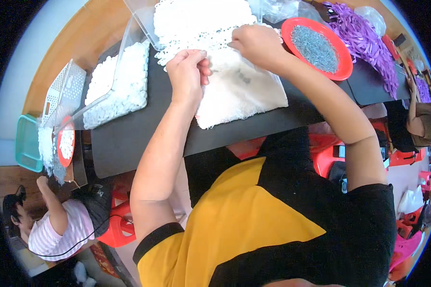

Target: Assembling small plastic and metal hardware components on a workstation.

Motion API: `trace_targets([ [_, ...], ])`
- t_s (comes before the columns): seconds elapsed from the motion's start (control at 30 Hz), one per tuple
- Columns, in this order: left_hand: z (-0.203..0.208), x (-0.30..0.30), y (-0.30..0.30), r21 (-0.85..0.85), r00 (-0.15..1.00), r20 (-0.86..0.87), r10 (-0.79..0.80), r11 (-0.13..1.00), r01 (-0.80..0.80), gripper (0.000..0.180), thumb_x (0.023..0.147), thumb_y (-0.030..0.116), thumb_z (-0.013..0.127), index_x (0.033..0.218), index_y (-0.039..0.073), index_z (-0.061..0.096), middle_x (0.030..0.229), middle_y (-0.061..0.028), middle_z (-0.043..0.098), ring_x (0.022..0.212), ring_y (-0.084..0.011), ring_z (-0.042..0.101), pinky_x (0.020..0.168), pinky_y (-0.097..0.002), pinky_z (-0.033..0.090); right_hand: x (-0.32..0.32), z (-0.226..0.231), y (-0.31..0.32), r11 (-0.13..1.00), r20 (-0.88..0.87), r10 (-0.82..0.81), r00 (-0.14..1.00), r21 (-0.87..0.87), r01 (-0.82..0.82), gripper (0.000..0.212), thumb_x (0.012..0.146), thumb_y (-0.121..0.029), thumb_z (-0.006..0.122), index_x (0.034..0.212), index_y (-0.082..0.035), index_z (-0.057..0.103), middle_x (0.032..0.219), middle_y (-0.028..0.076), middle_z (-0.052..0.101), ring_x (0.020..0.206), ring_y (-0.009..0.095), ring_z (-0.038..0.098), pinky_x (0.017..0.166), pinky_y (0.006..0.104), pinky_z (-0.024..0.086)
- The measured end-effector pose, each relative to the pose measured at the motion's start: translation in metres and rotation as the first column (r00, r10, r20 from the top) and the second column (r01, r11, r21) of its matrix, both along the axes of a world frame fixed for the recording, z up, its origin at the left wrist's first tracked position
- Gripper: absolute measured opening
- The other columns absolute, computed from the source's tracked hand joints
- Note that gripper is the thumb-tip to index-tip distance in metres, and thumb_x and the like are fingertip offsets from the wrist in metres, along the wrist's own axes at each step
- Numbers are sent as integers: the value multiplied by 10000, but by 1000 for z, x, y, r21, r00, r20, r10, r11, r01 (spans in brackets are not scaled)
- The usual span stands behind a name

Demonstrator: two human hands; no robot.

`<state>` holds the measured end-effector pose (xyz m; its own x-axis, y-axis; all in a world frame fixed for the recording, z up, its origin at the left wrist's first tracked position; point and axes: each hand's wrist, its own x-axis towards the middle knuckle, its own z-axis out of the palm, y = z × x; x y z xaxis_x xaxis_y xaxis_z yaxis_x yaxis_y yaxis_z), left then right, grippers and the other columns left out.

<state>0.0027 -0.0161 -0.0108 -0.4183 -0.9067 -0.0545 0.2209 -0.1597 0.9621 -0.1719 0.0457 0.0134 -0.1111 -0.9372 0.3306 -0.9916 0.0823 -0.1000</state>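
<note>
My left hand [189, 74] is closed in a pinch over the upper left part of a pale cloth [244, 98] on the dark table. Whatever sits between its fingertips is too small to make out. My right hand [259, 45] is also closed, fingertips down at the edge of many small white ring-like pieces [196, 40]; its grip is hidden. The white pieces spread from a heap [203, 16] in a clear plastic bin [146, 21] onto the cloth's far side. A red plate [347, 71] of small silvery metal pieces [316, 48] stands right of my right hand.
Purple ribbon strips [364, 43] hang over the table at the right. Another clear bin holds white pieces [122, 81] at the left, near a white perforated basket [64, 91] and a green basket [28, 143]. People sit at the left [62, 225] and far right [424, 122].
</note>
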Motion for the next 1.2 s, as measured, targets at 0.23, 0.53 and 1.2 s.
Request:
trace_targets([
  [0.23,2,0,0,18,1000,6,12,1000,-13,66,818,50,590,840,-11,579,657,-76,575,483,-137,522,373,-251,364,5,-14,-31,985,-52,136,989,116,-129,154,819,-206,591,823,-67,657,833,135,660,827,331,645,740,451,496],
  [0.53,-2,1,-4,5,1000,-8,-19,1000,19,55,819,54,604,824,5,581,657,-69,581,474,-134,523,370,-243,354,-2,-4,-44,941,-12,232,973,255,-221,166,736,-178,667,837,-59,610,837,128,648,844,326,627,717,441,473],
  [1.2,1,-1,-3,-8,1000,5,-23,1000,23,42,813,38,596,815,-4,591,644,-69,583,452,-120,509,356,-238,363,-29,-12,-35,981,30,192,981,5,-192,207,775,-108,603,972,-112,666,922,111,679,869,299,647,749,404,500],
])
